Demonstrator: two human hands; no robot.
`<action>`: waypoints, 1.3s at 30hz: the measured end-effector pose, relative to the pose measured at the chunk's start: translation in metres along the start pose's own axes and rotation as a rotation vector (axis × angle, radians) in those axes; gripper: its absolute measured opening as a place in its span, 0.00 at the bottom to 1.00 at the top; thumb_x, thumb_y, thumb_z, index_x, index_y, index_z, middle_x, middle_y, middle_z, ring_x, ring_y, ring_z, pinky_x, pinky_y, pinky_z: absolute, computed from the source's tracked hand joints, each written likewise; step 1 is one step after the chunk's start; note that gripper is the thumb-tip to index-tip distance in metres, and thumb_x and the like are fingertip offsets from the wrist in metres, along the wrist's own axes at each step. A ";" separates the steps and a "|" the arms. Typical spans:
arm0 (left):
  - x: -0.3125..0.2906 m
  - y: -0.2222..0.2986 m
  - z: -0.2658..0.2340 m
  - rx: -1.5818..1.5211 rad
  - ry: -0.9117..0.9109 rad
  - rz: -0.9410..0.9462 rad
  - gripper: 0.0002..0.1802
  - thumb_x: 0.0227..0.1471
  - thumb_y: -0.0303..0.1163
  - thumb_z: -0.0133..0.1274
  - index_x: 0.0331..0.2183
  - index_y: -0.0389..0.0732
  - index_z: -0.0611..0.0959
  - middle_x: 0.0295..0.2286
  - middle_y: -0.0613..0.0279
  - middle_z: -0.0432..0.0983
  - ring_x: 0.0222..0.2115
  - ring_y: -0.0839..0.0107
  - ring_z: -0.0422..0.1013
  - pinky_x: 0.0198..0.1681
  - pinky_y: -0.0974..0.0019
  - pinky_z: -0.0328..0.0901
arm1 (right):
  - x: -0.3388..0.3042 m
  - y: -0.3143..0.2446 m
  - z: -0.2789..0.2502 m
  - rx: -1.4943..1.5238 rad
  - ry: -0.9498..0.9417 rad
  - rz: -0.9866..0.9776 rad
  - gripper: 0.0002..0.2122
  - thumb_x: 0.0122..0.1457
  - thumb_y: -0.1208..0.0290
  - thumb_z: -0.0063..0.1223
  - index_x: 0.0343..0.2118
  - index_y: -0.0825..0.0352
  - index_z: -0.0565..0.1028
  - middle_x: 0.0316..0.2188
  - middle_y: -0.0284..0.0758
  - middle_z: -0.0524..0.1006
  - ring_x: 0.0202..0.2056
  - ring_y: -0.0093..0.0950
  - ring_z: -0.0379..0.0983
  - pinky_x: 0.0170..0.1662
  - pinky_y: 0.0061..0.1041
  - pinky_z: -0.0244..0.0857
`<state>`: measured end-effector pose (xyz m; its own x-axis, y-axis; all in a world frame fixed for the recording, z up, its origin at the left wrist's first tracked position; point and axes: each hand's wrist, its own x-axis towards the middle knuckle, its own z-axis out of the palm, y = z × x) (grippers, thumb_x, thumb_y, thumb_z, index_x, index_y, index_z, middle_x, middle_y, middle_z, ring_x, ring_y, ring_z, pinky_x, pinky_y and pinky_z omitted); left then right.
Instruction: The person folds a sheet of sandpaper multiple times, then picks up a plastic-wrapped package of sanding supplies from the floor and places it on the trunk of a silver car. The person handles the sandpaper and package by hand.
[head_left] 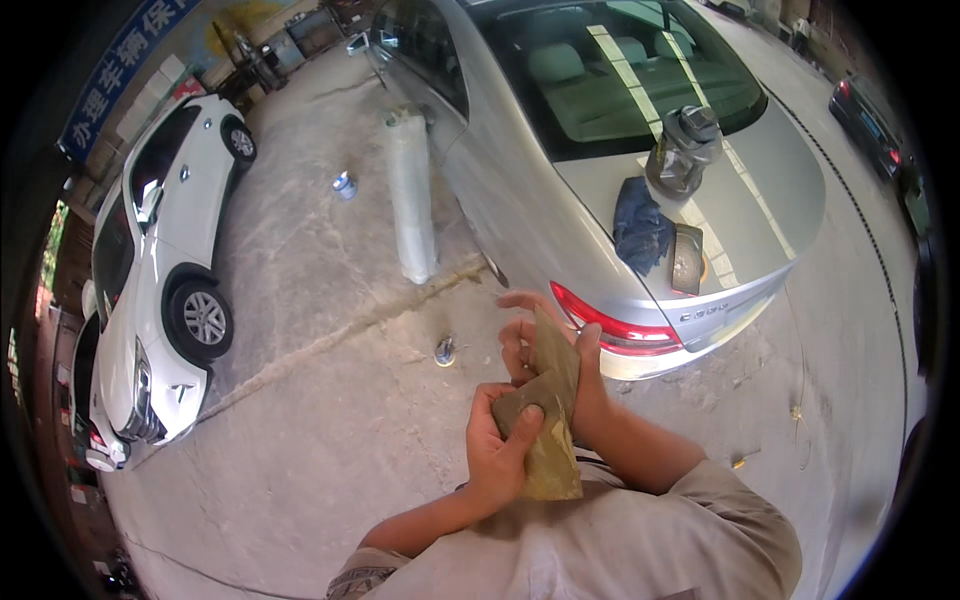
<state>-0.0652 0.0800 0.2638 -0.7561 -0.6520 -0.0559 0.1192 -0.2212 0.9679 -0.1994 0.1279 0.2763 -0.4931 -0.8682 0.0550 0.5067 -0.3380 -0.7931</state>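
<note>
In front of my body I hold a bent, olive-brown sheet of sandpaper (pixel 553 455) with both hands. My left hand (pixel 490 455) is closed on its lower part, the thumb pressed flat on the face. My right hand (pixel 590 380) grips the upper part, with its thumb along the right edge and some fingers curled behind. The sheet is creased, with one part overlapping the other. Just beyond my hands is the rear corner of a silver car (pixel 520 240), by its red tail light (pixel 620 335); the sandpaper appears apart from it.
On the trunk lie a dark blue cloth (pixel 640 225), a greyish flat block (pixel 687 262) and a grey translucent container (pixel 680 165). A long plastic-wrapped roll (pixel 412 200) lies beside the car. Two small cans, one blue-and-white (pixel 344 186) and one darker (pixel 445 350), stand on the floor. A white car (pixel 165 250) is at left.
</note>
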 end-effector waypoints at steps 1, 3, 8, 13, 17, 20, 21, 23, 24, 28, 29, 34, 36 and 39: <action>-0.002 0.002 -0.001 -0.015 -0.006 0.013 0.20 0.57 0.38 0.60 0.42 0.41 0.68 0.36 0.66 0.71 0.36 0.81 0.66 0.40 0.74 0.63 | 0.001 0.004 0.001 0.064 -0.076 -0.004 0.45 0.52 0.26 0.47 0.61 0.61 0.60 0.35 0.26 0.64 0.31 0.16 0.60 0.33 0.14 0.57; -0.001 0.009 0.000 -0.072 0.035 0.045 0.18 0.58 0.36 0.58 0.42 0.40 0.68 0.37 0.65 0.72 0.37 0.80 0.67 0.40 0.74 0.64 | -0.002 0.016 0.009 0.086 -0.056 0.011 0.44 0.51 0.29 0.51 0.61 0.61 0.59 0.35 0.26 0.64 0.32 0.16 0.59 0.35 0.15 0.58; 0.002 0.018 -0.011 -0.134 0.068 0.065 0.17 0.60 0.34 0.57 0.43 0.39 0.67 0.37 0.64 0.72 0.37 0.80 0.68 0.41 0.74 0.64 | -0.014 0.028 0.019 0.039 -0.074 0.010 0.44 0.51 0.31 0.55 0.61 0.62 0.58 0.38 0.29 0.67 0.40 0.19 0.64 0.43 0.20 0.62; 0.007 0.023 -0.017 -0.148 0.074 0.031 0.17 0.60 0.35 0.57 0.43 0.39 0.68 0.36 0.65 0.72 0.37 0.81 0.67 0.41 0.74 0.64 | -0.017 0.034 0.018 -0.071 -0.063 0.006 0.44 0.51 0.31 0.55 0.61 0.62 0.58 0.42 0.31 0.68 0.44 0.21 0.66 0.45 0.22 0.63; 0.013 0.023 -0.022 -0.030 0.138 0.011 0.14 0.59 0.34 0.56 0.42 0.40 0.70 0.36 0.63 0.74 0.37 0.77 0.70 0.42 0.71 0.66 | -0.018 0.046 0.015 -0.047 -0.025 0.037 0.45 0.51 0.31 0.55 0.62 0.61 0.57 0.44 0.34 0.69 0.45 0.23 0.67 0.48 0.23 0.63; 0.017 0.023 -0.023 -0.062 0.147 -0.009 0.15 0.58 0.35 0.57 0.42 0.40 0.71 0.35 0.64 0.74 0.37 0.78 0.69 0.42 0.72 0.65 | -0.020 0.053 0.015 -0.079 -0.022 0.043 0.44 0.54 0.29 0.47 0.61 0.65 0.56 0.48 0.34 0.67 0.51 0.24 0.65 0.55 0.25 0.60; 0.018 0.023 -0.023 -0.080 0.151 -0.017 0.16 0.58 0.35 0.58 0.42 0.40 0.71 0.35 0.65 0.73 0.36 0.78 0.68 0.42 0.73 0.65 | -0.020 0.057 0.013 -0.061 -0.010 0.048 0.45 0.53 0.29 0.49 0.62 0.63 0.55 0.48 0.35 0.68 0.50 0.24 0.66 0.53 0.25 0.62; 0.021 0.022 -0.025 -0.099 0.169 -0.029 0.16 0.58 0.35 0.59 0.42 0.40 0.71 0.35 0.65 0.73 0.36 0.79 0.68 0.42 0.73 0.64 | -0.020 0.064 0.011 -0.029 0.015 0.060 0.48 0.50 0.30 0.55 0.64 0.61 0.54 0.47 0.37 0.69 0.47 0.25 0.67 0.48 0.24 0.64; 0.022 0.021 -0.027 -0.099 0.182 -0.032 0.16 0.58 0.35 0.59 0.42 0.39 0.71 0.35 0.65 0.73 0.36 0.79 0.68 0.42 0.73 0.65 | -0.021 0.067 0.011 -0.019 0.025 0.077 0.48 0.50 0.30 0.55 0.64 0.62 0.53 0.47 0.38 0.69 0.47 0.25 0.67 0.48 0.24 0.64; 0.030 0.025 -0.034 -0.174 0.205 -0.050 0.15 0.58 0.34 0.59 0.42 0.39 0.72 0.35 0.65 0.74 0.36 0.78 0.69 0.42 0.73 0.65 | -0.022 0.069 0.016 -0.057 0.050 0.118 0.50 0.49 0.29 0.56 0.64 0.63 0.53 0.48 0.39 0.69 0.47 0.26 0.68 0.48 0.24 0.65; 0.030 0.029 -0.034 -0.149 0.221 -0.058 0.15 0.58 0.34 0.59 0.42 0.39 0.72 0.35 0.65 0.74 0.36 0.78 0.70 0.42 0.73 0.65 | -0.019 0.067 0.017 -0.083 0.036 0.108 0.50 0.49 0.29 0.56 0.64 0.63 0.53 0.48 0.39 0.70 0.47 0.26 0.68 0.48 0.24 0.65; 0.031 0.029 -0.047 -0.229 0.255 -0.101 0.14 0.59 0.32 0.58 0.42 0.39 0.72 0.35 0.64 0.75 0.36 0.77 0.71 0.41 0.73 0.66 | -0.012 0.075 0.023 -0.097 0.039 0.125 0.48 0.49 0.32 0.58 0.64 0.63 0.54 0.46 0.38 0.71 0.45 0.26 0.68 0.47 0.24 0.65; 0.032 0.022 -0.055 -0.226 0.278 -0.100 0.14 0.60 0.33 0.55 0.44 0.39 0.73 0.36 0.63 0.75 0.36 0.75 0.72 0.42 0.71 0.67 | -0.008 0.083 0.023 -0.102 0.043 0.138 0.46 0.51 0.34 0.58 0.63 0.63 0.55 0.44 0.37 0.71 0.45 0.25 0.68 0.47 0.24 0.64; 0.032 0.021 -0.066 -0.226 0.325 -0.140 0.14 0.60 0.34 0.54 0.45 0.38 0.73 0.37 0.62 0.75 0.36 0.74 0.73 0.42 0.70 0.67 | -0.002 0.098 0.021 -0.110 0.022 0.153 0.40 0.54 0.40 0.57 0.62 0.62 0.58 0.41 0.34 0.71 0.43 0.23 0.67 0.45 0.23 0.64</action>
<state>-0.0447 0.0065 0.2666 -0.5371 -0.7912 -0.2925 0.1954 -0.4540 0.8693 -0.1339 0.0891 0.2108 -0.4322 -0.8979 -0.0836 0.4970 -0.1599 -0.8529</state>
